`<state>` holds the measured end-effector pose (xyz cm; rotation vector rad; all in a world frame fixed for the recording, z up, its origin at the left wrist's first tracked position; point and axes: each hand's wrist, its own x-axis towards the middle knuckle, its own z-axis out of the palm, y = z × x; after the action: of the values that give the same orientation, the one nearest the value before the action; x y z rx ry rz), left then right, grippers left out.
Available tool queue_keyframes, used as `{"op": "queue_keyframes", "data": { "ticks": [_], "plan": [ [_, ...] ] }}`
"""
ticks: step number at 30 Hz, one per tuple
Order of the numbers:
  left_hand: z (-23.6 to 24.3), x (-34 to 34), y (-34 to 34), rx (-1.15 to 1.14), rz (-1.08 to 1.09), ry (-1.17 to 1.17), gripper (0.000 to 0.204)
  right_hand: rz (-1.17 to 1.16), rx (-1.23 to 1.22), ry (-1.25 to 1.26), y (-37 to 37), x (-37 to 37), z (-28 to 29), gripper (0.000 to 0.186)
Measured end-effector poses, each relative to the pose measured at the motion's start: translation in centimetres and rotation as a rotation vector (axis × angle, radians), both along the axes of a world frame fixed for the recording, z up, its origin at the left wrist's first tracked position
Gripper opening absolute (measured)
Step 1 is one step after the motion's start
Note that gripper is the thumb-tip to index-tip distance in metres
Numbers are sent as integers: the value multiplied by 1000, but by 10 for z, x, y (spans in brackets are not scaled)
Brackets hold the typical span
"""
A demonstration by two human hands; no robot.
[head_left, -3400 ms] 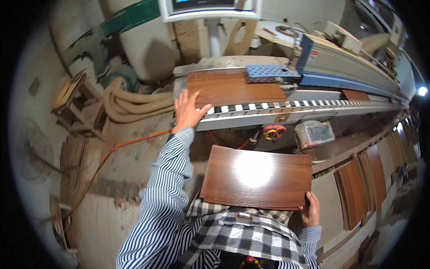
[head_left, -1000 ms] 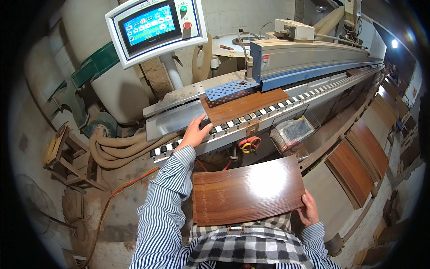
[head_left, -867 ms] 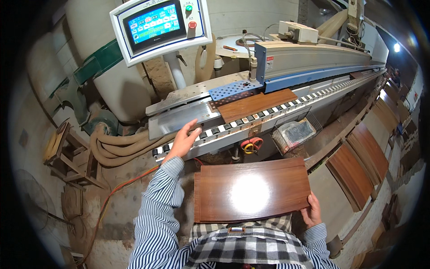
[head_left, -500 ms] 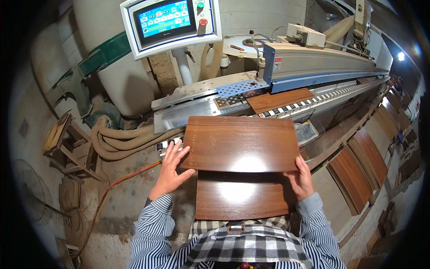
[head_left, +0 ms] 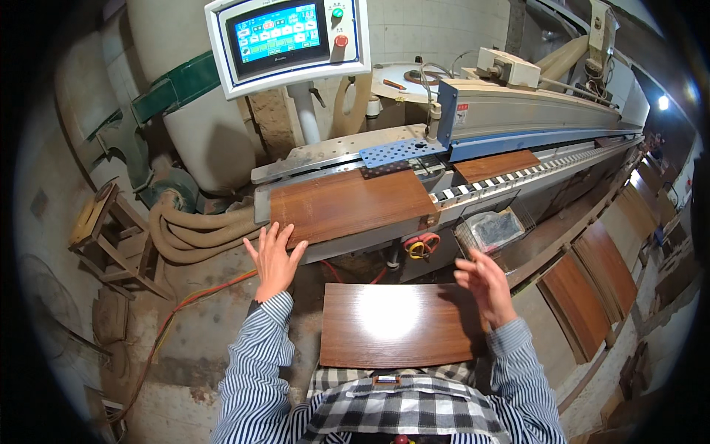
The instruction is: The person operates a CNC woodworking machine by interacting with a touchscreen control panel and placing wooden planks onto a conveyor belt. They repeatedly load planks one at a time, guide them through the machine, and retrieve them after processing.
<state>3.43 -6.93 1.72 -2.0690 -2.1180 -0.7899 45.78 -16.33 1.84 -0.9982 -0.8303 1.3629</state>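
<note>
A brown wood-grain board (head_left: 347,203) lies flat on the metal infeed table of a long machine. My left hand (head_left: 274,259) is open with fingers spread, its fingertips at the board's near left corner. My right hand (head_left: 484,285) is raised away from that board, fingers loosely bent and apart, holding nothing. A second brown board (head_left: 399,325), with a bright glare on it, lies right before my body, partly below my right hand. Farther along the machine, another board (head_left: 499,166) sits beside the track of black and white pads (head_left: 518,174).
A control panel with a lit screen (head_left: 281,33) stands behind the machine (head_left: 547,111). Red and yellow rings (head_left: 421,246) hang beneath the table, near a wire basket (head_left: 495,229). Stacked boards (head_left: 577,303) lie at right. Hoses (head_left: 200,229) and a wooden stool (head_left: 118,237) are at left.
The upper board has moved forward from between my hands onto the machine table. My right hand has let go of it; my left stays at its corner. The board on the machine has shifted right.
</note>
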Motion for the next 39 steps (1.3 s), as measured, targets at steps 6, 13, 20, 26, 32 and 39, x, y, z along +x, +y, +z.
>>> {"op": "queue_keyframes", "data": {
  "ticks": [6,13,20,26,32,39],
  "plan": [
    [6,7,45,-10,-17,-50,52,-364,68,-916,-115,38,-88,51],
    [-5,-2,61,-8,-16,-83,69,-476,-107,-1179,-157,2,-128,61],
    [-2,0,62,-77,14,-93,74,-651,-101,-1323,-129,17,-130,30],
    [-6,1,63,-64,22,-95,74,-697,-83,-1377,-124,25,-132,30],
    [-2,1,60,-79,38,-82,75,-623,-168,-861,-120,37,-106,21],
    [-5,2,61,-67,29,-62,74,-190,-343,-10,-118,33,-82,26]
  ]
}}
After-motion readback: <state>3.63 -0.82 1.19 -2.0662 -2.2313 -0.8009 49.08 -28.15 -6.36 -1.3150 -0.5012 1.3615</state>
